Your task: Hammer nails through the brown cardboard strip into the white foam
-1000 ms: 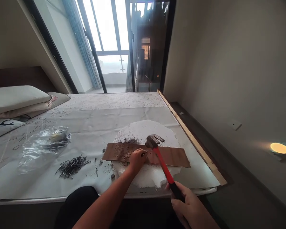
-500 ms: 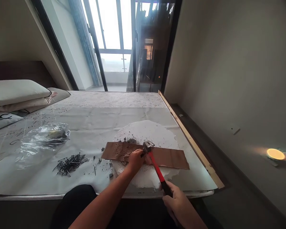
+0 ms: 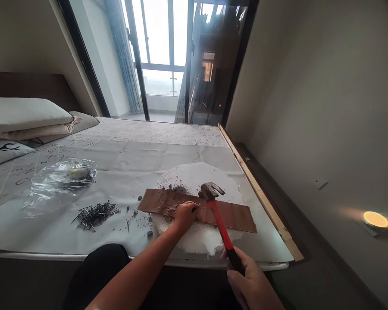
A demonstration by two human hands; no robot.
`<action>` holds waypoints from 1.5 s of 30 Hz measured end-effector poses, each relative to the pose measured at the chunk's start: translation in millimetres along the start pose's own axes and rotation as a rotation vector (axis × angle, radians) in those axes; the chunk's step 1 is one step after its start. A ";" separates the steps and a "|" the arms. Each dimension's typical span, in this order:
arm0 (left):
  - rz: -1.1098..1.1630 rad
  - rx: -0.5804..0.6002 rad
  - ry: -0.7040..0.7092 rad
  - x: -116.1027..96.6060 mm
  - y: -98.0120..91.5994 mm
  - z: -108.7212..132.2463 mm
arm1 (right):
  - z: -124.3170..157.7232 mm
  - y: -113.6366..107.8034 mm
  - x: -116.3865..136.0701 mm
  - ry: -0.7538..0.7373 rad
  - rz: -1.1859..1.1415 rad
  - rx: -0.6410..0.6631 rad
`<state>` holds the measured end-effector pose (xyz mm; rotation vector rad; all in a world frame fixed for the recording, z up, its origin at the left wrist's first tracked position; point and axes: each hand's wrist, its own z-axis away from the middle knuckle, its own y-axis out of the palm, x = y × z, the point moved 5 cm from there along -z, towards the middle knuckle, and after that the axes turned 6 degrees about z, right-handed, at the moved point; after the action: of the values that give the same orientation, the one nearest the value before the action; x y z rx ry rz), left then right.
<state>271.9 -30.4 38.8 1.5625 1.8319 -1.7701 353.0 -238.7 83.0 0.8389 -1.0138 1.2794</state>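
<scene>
1. Head view, nearest us: the right hand (image 3: 250,280) wraps round the black grip of a claw hammer (image 3: 221,224); the hold looks full.
2. Hammer slants forward and leftward from that hand, its red shaft crossing in front of a brown strip (image 3: 237,215). Claw turned to the right, blunt face to the left; how high the head hangs we cannot judge.
3. Left hand (image 3: 185,216) rests at about the strip's mid-length, fingers bent, tips drawn in. A small pale glint shows there; whether they pinch anything we cannot tell.
4. Strip's long axis runs left to right across our front, right end slightly closer to us. Left hand is the nearer one, touching it; right hand sits on the near side, apart from it.
5. Relation that matters most, we judge: hammer head appears just beyond and to the right of the left fingertips, face toward them.
6. Left of the strip, nails (image 3: 96,216) lie heaped on a grey sheet (image 3: 126,168); grey crumbs (image 3: 149,234) scatter between.
7. Farther: a white patch (image 3: 210,174) under the strip; a clear plastic bag (image 3: 63,183) beyond the nails.
8. Farthest: timber rail (image 3: 261,193) along the right edge, pillows (image 3: 29,114) far left, glass door behind.
</scene>
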 end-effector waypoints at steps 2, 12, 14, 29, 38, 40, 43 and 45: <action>-0.016 0.007 -0.004 0.4 0.0 0.4 | -1.2 0.4 -2.2 0.019 0.002 0.008; 0.003 0.012 0.016 -2.2 -1.4 3.4 | -0.3 -0.2 2.8 0.023 0.042 0.000; 0.106 -0.037 0.006 -1.5 -7.9 2.9 | -3.3 0.6 -0.8 0.059 0.079 0.008; 1.365 -0.149 -0.531 8.4 -42.3 2.2 | -28.3 6.7 -34.5 0.075 0.052 0.046; 1.248 -0.238 -0.550 36.3 -110.4 22.8 | -30.8 -7.2 -41.9 0.015 -0.080 0.021; 1.119 -0.392 -0.501 61.4 -145.4 29.0 | -31.0 -6.7 -45.0 0.044 -0.134 0.054; 0.810 -0.530 -0.516 104.2 -187.3 45.8 | -31.9 -6.8 -48.4 0.071 -0.193 0.087; 0.478 -0.493 -0.604 130.6 -203.0 58.8 | -33.0 -7.5 -50.5 0.079 -0.198 0.096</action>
<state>35.4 42.7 59.4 1.0088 1.3178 -1.2504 364.7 -227.0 24.5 0.9308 -0.7912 1.1889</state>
